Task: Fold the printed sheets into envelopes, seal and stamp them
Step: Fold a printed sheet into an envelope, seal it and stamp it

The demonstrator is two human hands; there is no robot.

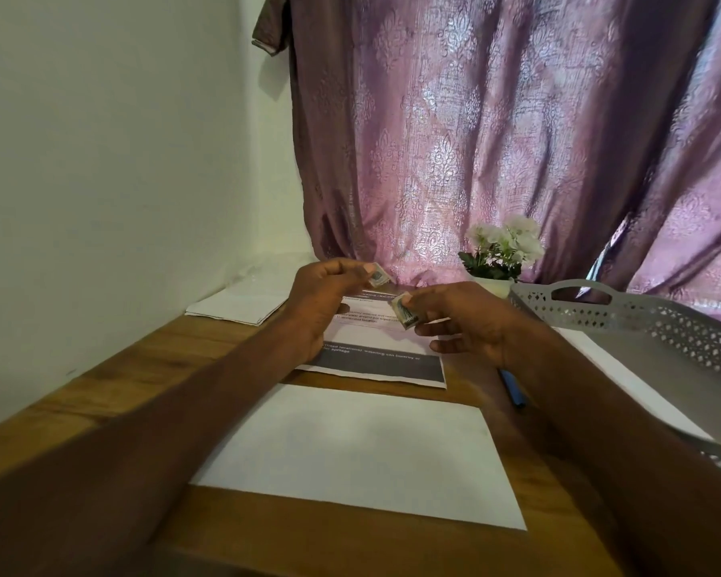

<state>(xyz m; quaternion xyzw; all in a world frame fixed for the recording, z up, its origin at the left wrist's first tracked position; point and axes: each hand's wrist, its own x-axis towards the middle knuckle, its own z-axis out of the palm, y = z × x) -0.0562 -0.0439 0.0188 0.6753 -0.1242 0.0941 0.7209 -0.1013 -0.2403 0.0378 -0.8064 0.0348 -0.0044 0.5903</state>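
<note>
A plain white envelope [359,456] lies flat on the wooden table [101,393], nearest to me. Behind it rests a printed sheet [375,364] with dark bands and lines of text. Above that sheet, my left hand [321,301] pinches a small stamp [379,277] between thumb and fingertips. My right hand [463,322] pinches a second stamp piece [405,313] close by, the two pieces a short gap apart. Both hands hover in the air over the sheet.
A grey perforated tray [642,322] stands at the right on more white paper [625,376]. A blue pen [515,391] lies under my right wrist. White envelopes [238,306] lie at the back left. A potted plant [500,256] stands before the purple curtain [496,131].
</note>
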